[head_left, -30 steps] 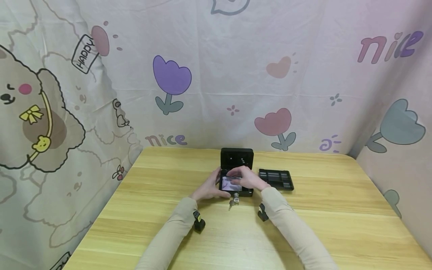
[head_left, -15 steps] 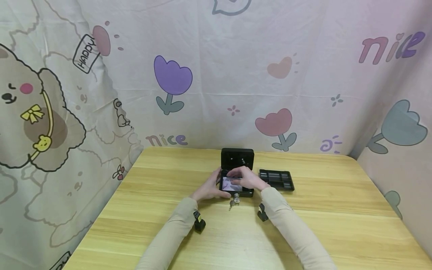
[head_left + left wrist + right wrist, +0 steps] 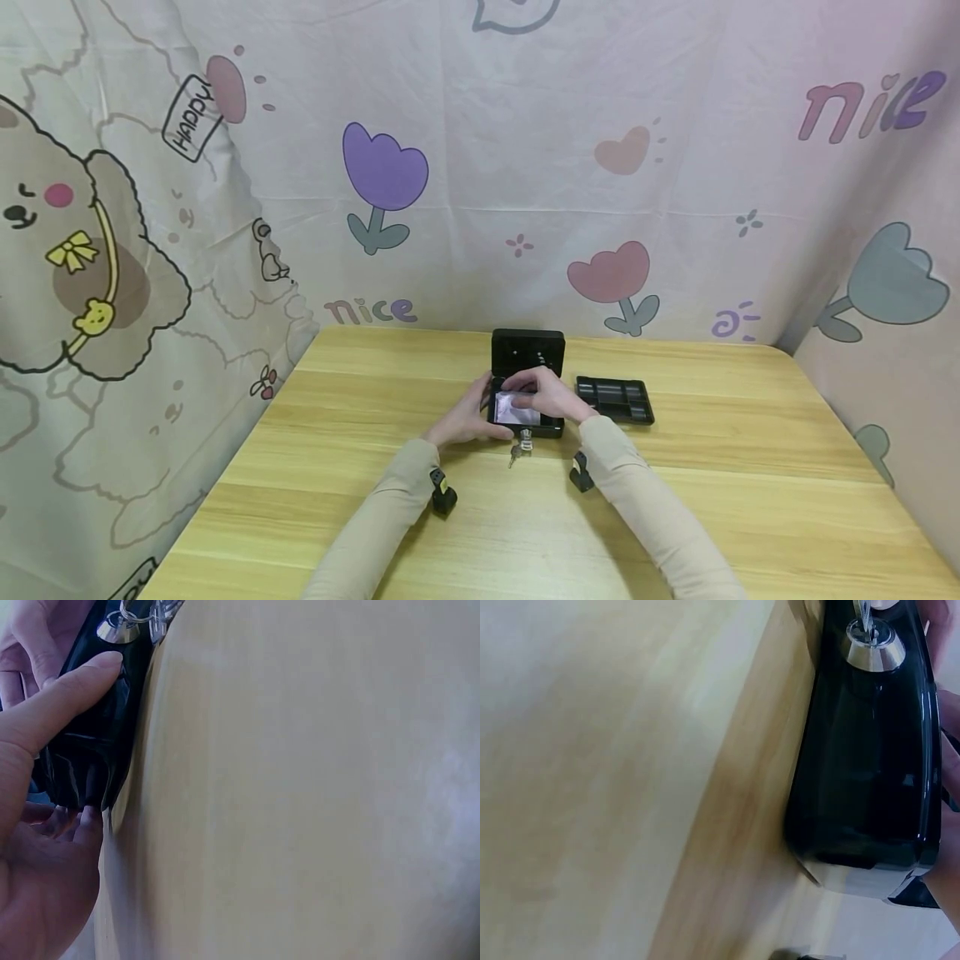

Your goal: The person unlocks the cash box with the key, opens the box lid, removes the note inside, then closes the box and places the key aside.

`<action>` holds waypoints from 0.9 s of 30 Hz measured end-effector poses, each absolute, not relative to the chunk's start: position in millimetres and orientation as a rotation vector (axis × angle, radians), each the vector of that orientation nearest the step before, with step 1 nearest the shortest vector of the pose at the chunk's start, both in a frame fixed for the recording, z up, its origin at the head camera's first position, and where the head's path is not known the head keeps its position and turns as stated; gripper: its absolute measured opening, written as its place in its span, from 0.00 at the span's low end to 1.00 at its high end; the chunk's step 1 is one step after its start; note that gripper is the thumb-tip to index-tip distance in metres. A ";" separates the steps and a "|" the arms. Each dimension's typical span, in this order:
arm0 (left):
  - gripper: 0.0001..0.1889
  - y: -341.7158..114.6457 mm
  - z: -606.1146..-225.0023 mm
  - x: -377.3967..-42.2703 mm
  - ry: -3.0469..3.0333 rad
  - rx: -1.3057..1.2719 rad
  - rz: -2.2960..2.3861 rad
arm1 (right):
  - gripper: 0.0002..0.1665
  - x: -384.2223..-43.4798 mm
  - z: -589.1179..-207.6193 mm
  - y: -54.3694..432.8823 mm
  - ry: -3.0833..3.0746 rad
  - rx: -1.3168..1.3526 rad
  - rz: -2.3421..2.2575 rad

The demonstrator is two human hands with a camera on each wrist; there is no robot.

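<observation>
A small black lockbox [image 3: 551,430] stands on the table with its lid [image 3: 513,342] raised at the back. My left hand [image 3: 467,417] grips its left end, the thumb on the front face and the fingers round the side. Inside lies a pale, pinkish sheet like a card or photo [image 3: 514,415]. Over it my right hand [image 3: 551,395] reaches into the box from the right; its thumb and fingers are above the sheet, and whether they pinch it is hidden. A key stands in the silver lock [image 3: 874,646] on the front, and another key [image 3: 514,454] dangles from it.
A black compartment tray [image 3: 615,400] lies right of the box on the wooden table [image 3: 360,392]. Behind and at both sides hangs a printed cloth [image 3: 480,167]. A black wrist camera [image 3: 442,493] sits below the left wrist, with another [image 3: 581,472] near the right wrist.
My right thumb and fingers have shifted slightly over the sheet, which looks whiter now and shows less of its pinkish pattern. The left hand, box and tray stay in place.
</observation>
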State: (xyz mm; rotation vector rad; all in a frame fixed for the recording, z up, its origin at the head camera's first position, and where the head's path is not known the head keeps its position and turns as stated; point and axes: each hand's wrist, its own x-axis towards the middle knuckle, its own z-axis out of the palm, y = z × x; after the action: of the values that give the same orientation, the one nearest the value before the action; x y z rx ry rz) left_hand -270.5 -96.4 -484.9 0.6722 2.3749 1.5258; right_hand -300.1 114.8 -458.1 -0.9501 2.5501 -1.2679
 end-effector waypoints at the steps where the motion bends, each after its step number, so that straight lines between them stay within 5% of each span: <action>1: 0.61 -96.3 -484.8 -270.5 2.379 0.676 1.523 | 0.17 -300.4 -458.1 114.5 2.557 -0.949 -1.273; 27: 0.63 -96.9 -487.8 -273.5 2.412 0.649 1.484 | 0.08 -304.6 -458.1 110.4 2.687 -0.927 -1.232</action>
State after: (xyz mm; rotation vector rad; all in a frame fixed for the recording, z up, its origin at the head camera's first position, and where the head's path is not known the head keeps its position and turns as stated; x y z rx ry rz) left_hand -273.5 -96.9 -487.8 0.6487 2.4121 1.4838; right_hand -304.6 110.4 -458.1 -0.9270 2.6871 -1.2323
